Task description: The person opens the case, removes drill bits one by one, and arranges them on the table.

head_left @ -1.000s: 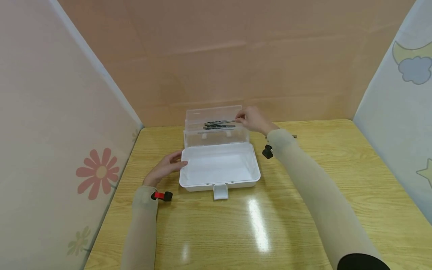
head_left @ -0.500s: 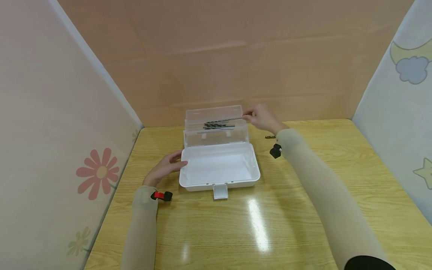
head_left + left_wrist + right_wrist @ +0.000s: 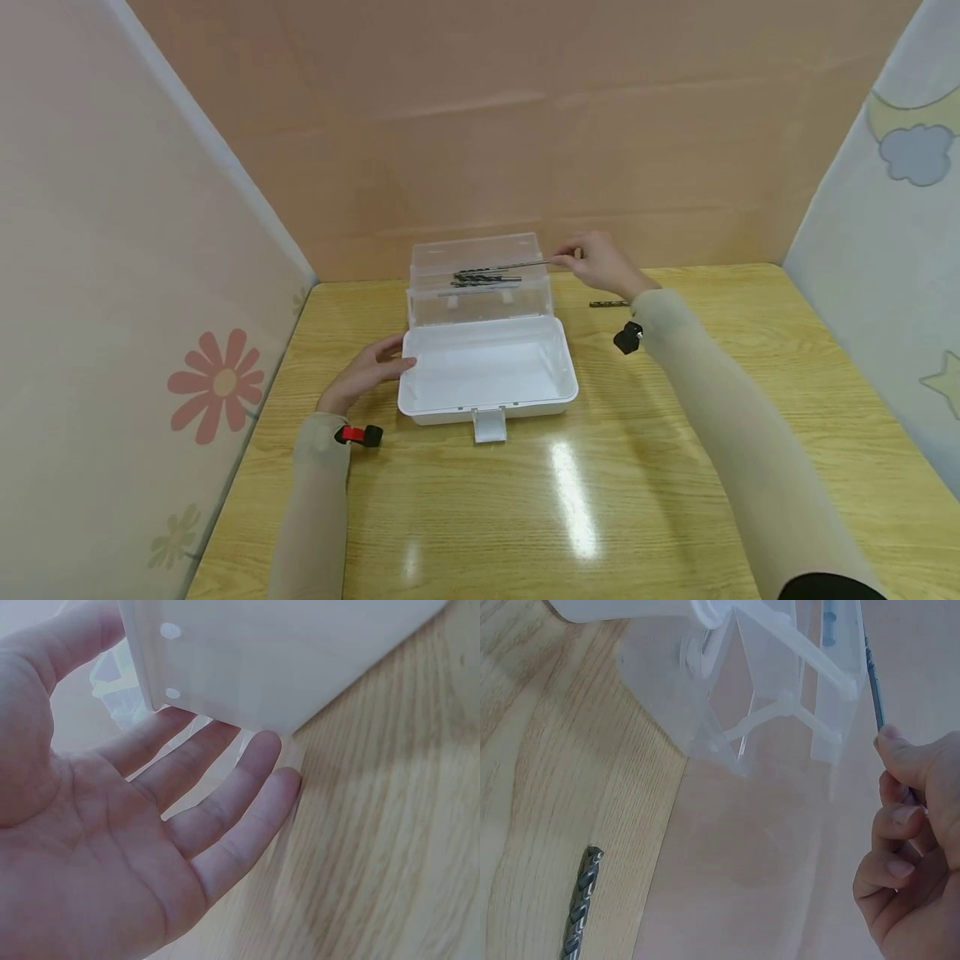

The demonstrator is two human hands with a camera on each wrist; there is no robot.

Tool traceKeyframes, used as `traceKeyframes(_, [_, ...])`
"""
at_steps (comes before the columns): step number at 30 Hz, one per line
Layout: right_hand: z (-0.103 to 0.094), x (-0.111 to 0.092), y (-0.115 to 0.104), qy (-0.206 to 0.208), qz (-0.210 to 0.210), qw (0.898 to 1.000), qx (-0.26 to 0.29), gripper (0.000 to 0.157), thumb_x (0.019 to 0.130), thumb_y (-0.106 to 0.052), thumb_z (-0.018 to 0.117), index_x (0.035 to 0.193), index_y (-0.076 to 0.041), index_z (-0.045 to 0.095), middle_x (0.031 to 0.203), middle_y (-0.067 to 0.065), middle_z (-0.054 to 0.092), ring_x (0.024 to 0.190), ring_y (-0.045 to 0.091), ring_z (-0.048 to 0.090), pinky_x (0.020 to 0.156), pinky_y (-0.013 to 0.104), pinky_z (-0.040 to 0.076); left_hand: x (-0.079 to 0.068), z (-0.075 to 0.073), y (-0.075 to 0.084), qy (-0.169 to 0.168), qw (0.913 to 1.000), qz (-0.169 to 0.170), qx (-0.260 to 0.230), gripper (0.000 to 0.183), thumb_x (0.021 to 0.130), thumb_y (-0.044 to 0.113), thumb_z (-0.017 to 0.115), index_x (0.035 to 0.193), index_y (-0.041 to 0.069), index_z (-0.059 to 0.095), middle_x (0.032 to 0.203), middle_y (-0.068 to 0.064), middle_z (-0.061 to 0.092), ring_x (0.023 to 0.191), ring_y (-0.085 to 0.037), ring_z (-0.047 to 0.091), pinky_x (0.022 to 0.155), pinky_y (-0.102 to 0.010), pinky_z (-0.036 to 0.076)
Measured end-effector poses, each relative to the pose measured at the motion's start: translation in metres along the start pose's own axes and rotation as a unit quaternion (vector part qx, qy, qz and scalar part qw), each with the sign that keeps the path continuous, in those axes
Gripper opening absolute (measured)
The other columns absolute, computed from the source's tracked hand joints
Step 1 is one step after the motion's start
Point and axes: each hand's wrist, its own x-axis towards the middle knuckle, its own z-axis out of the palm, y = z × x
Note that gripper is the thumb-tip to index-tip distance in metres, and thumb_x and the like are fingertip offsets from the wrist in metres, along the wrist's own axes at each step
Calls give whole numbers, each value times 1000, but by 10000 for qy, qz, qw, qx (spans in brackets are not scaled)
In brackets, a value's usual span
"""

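Observation:
In the head view an opened white plastic tool box (image 3: 487, 367) stands mid-table, latch facing me. My left hand (image 3: 360, 377) holds its left side, thumb over the rim and fingers along the outside wall; the left wrist view shows those fingers (image 3: 217, 806) nearly straight against the box. Several twist drill bits (image 3: 480, 283) lie in the raised translucent tray (image 3: 480, 310) behind. My right hand (image 3: 600, 262), right of the tray, pinches the shank of one long drill bit (image 3: 876, 694) between thumb and fingers. Its fluted end reaches left over the tray.
Another drill bit (image 3: 579, 911) lies on the wooden table (image 3: 465, 517), right of the box and partly behind my right sleeve. An orange-brown backdrop (image 3: 480, 150) rises behind the table, with printed panels at both sides.
My right hand has drawn back to the right and slightly up, pulling the pinched drill bit's shank along. More of the bit on the table shows. The left hand and box stay put.

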Motion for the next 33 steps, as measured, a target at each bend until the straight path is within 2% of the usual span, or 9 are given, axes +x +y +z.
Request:
traceKeyframes(7, [-1, -4, 3, 21, -22, 10000, -43, 26, 108, -22, 66, 121, -3, 79, 107, 12, 74, 82, 26, 55, 73, 38, 45, -1, 1, 0, 6, 10000, 1, 2, 79, 105, 37, 69, 168, 10, 32, 169, -18, 40, 151, -41, 45, 119, -55, 47])
traceKeyframes(14, [-4, -11, 12, 69, 7, 10000, 51, 25, 107, -19, 66, 120, -2, 79, 110, 18, 73, 83, 29, 55, 73, 39, 45, 1, 1, -1, -49, 10000, 80, 19, 78, 105, 37, 69, 168, 9, 32, 168, -19, 41, 151, -42, 45, 118, -55, 48])
traceKeyframes(24, [-8, -21, 31, 173, 223, 9995, 160, 27, 108, -25, 66, 120, -5, 79, 112, 14, 72, 85, 29, 54, 74, 39, 44, 3, 2, -1, -38, 10000, 32, 35, 79, 105, 39, 69, 168, 10, 32, 169, -19, 40, 153, -42, 43, 120, -57, 46])
traceKeyframes(33, [-18, -36, 35, 213, 296, 9991, 197, 34, 109, -32, 64, 123, -4, 78, 115, 16, 72, 84, 28, 54, 72, 39, 45, 5, 1, -2, -30, 10000, 42, 27, 80, 105, 38, 69, 168, 9, 31, 169, -20, 39, 153, -42, 43, 119, -55, 48])
